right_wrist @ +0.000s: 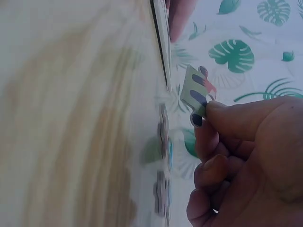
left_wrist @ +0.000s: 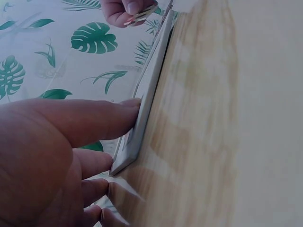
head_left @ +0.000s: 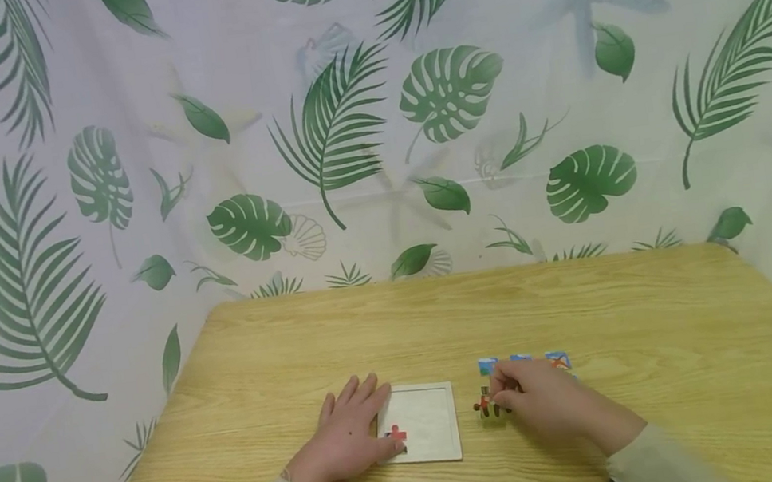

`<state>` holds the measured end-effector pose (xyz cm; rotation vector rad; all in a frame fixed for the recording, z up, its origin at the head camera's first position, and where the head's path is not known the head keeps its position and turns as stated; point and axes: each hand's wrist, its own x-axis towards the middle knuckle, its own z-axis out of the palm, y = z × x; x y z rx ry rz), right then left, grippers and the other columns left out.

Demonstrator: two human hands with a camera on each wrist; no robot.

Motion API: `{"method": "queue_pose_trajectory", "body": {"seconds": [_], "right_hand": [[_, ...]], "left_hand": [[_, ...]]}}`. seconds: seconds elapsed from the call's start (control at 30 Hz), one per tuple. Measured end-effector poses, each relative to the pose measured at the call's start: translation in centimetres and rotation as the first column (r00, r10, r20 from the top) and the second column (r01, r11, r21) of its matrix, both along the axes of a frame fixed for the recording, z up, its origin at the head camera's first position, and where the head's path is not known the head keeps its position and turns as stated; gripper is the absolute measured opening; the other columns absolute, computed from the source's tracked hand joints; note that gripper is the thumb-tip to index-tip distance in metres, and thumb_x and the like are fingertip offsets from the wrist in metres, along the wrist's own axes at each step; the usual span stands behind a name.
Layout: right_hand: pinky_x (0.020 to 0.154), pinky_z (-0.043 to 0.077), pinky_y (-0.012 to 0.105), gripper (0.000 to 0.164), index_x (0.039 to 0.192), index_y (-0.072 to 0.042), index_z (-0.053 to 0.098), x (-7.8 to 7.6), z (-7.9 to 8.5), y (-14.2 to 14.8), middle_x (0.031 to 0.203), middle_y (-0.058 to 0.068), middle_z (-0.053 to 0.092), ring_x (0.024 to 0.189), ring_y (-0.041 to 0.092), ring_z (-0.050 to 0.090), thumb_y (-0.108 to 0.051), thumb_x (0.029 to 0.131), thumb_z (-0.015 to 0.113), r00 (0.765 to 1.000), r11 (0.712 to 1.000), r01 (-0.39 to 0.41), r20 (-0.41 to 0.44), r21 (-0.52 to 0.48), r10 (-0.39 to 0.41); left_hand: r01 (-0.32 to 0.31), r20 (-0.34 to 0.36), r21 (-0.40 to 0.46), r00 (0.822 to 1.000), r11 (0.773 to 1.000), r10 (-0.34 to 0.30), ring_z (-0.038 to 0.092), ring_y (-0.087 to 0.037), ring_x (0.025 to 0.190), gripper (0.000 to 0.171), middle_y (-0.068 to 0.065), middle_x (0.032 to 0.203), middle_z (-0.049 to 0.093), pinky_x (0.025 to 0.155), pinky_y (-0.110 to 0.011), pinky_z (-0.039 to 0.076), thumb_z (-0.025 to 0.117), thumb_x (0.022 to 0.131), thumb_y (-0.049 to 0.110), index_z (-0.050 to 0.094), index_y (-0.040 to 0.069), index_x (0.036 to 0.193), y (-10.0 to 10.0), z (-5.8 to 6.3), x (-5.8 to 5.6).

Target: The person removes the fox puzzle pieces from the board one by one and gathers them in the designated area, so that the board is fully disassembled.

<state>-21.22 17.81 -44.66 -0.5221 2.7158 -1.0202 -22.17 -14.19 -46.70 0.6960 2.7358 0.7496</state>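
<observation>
A white square puzzle tray [head_left: 428, 422] lies on the table, with a red and dark puzzle piece [head_left: 396, 431] in its lower left corner. My left hand [head_left: 352, 436] rests along the tray's left side, fingers extended. Its thumb lies over the tray's rim by that corner piece and partly covers it. To the right of the tray, my right hand [head_left: 548, 399] pinches another jigsaw piece [right_wrist: 196, 90] between thumb and index finger. This piece has red, pale green and dark patches and is held tilted, raised off the tabletop.
Several blue-toned puzzle pieces [head_left: 488, 366] lie on the wooden table [head_left: 284, 350] just beyond my right hand, which partly hides them. A leaf-patterned cloth [head_left: 361, 155] hangs behind the table and along its sides.
</observation>
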Motion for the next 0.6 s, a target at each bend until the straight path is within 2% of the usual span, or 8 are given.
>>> {"method": "queue_pose_trajectory", "body": {"seconds": [0.1, 0.33, 0.43, 0.6], "right_hand": [[0.058, 0.041, 0.028, 0.011, 0.091, -0.017, 0.059, -0.1, 0.1, 1.4, 0.079, -0.004, 0.058, 0.066, 0.014, 0.047, -0.018, 0.102, 0.062, 1.000, 1.000, 0.021, 0.002, 0.006, -0.021], [0.055, 0.043, 0.031, 0.012, 0.093, -0.011, 0.058, 0.1, 0.6, 4.4, 0.082, 0.004, 0.059, 0.062, 0.018, 0.049, -0.018, 0.102, 0.061, 0.995, 0.997, 0.066, 0.078, -0.048, -0.062], [0.055, 0.043, 0.031, 0.012, 0.093, -0.010, 0.058, 0.1, 0.4, 5.6, 0.081, 0.004, 0.058, 0.062, 0.018, 0.049, -0.017, 0.102, 0.061, 0.995, 0.998, 0.040, 0.096, -0.049, -0.035], [0.058, 0.042, 0.030, 0.012, 0.092, -0.014, 0.060, 0.2, -0.3, 6.6, 0.078, -0.002, 0.057, 0.065, 0.013, 0.050, -0.020, 0.101, 0.064, 0.996, 0.999, -0.044, 0.079, 0.011, 0.043]], "left_hand": [[0.004, 0.002, 0.003, 1.000, 1.000, -0.004, 0.011, -0.041, 0.152, 0.085, -0.017, 0.164, 0.024, 0.115, -0.068, 0.003, 0.072, 0.089, 0.045, 0.038, 0.007, 0.157, -0.1, 0.0, -0.1], [0.000, 0.005, 0.007, 1.000, 1.000, 0.000, 0.012, -0.040, 0.152, 0.085, -0.016, 0.165, 0.024, 0.116, -0.068, 0.003, 0.073, 0.089, 0.045, 0.038, 0.008, 0.157, -0.1, 0.0, -0.1], [-0.001, 0.011, 0.005, 1.000, 1.000, 0.001, 0.011, -0.040, 0.152, 0.085, -0.016, 0.165, 0.024, 0.116, -0.067, 0.003, 0.073, 0.089, 0.045, 0.038, 0.008, 0.157, -0.1, 0.0, -0.1], [-0.002, 0.019, 0.005, 1.000, 1.000, 0.002, 0.010, -0.039, 0.153, 0.086, -0.015, 0.165, 0.023, 0.116, -0.067, 0.002, 0.072, 0.089, 0.046, 0.037, 0.009, 0.157, -0.2, 0.0, -0.1]]}}
